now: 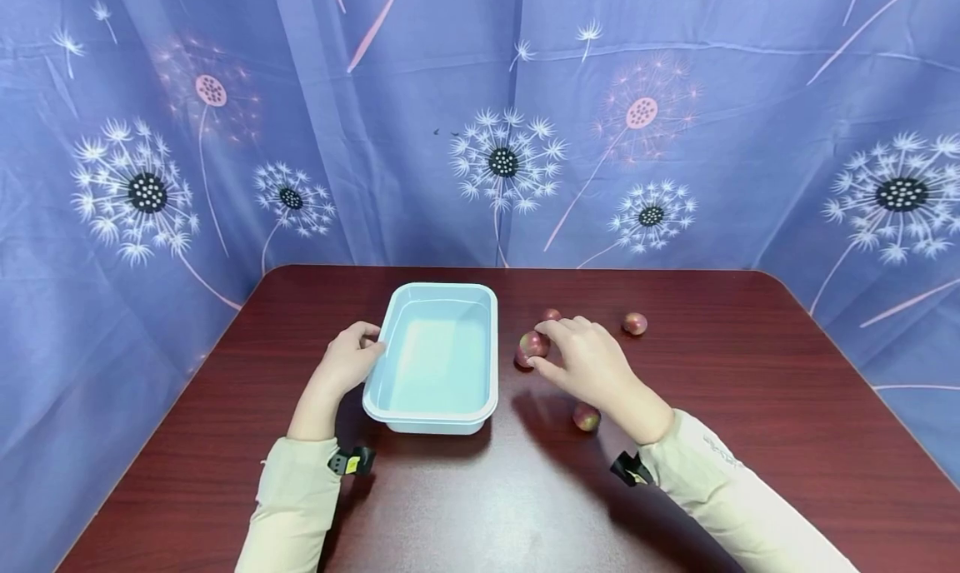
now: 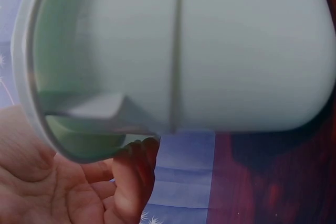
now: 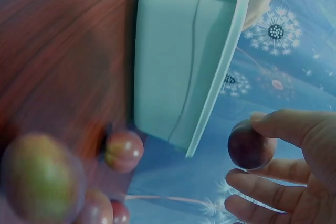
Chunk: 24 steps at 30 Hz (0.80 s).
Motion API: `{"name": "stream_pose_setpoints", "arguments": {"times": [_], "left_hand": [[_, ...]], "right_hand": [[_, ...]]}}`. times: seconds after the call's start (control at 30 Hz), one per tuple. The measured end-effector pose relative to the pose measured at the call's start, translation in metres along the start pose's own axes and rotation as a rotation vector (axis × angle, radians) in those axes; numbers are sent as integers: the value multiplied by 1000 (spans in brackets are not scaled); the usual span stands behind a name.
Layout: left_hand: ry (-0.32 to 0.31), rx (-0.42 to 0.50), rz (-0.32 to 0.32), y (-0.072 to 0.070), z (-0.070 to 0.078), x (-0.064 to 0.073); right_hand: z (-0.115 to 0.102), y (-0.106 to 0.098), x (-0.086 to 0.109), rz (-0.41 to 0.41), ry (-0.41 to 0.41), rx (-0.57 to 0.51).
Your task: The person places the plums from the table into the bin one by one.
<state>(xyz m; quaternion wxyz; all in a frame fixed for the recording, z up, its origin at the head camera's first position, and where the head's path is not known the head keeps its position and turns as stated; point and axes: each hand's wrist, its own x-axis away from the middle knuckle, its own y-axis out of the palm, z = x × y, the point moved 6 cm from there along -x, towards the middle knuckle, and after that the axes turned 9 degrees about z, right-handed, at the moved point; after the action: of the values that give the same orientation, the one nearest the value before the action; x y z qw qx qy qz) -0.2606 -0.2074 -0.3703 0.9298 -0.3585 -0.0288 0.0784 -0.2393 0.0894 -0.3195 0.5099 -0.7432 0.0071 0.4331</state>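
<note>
A light blue plastic basin [image 1: 438, 356] stands on the table. My left hand [image 1: 347, 361] grips its left rim, fingers curled at the lip; in the left wrist view the hand [image 2: 89, 182] is partly hidden behind the rim. To the right of the basin, my right hand [image 1: 588, 361] pinches a round purplish-red fruit [image 1: 535, 342] between thumb and fingers. In the right wrist view this fruit [image 3: 247, 145] looks dark and is held clear of the table. Another such fruit [image 1: 522, 359] shows just below it.
More of these fruits lie on the dark red wooden table [image 1: 750, 390]: one [image 1: 551, 315] behind the right hand, one [image 1: 634, 324] farther right, one [image 1: 587, 417] near the right wrist. A blue curtain [image 1: 420, 140] with dandelion prints hangs behind the table.
</note>
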Motion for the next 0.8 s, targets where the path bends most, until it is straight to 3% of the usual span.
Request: {"name": "stream_pose_setpoints", "arguments": {"times": [0.43,0.8], "left_hand": [[1,19,-1,0,1,-1],[1,15,3,-2,-2,-1]], "right_hand": [[-25,22,-8,-4,-86,-5],[-32,27,-8,72,-65,-43]]}}
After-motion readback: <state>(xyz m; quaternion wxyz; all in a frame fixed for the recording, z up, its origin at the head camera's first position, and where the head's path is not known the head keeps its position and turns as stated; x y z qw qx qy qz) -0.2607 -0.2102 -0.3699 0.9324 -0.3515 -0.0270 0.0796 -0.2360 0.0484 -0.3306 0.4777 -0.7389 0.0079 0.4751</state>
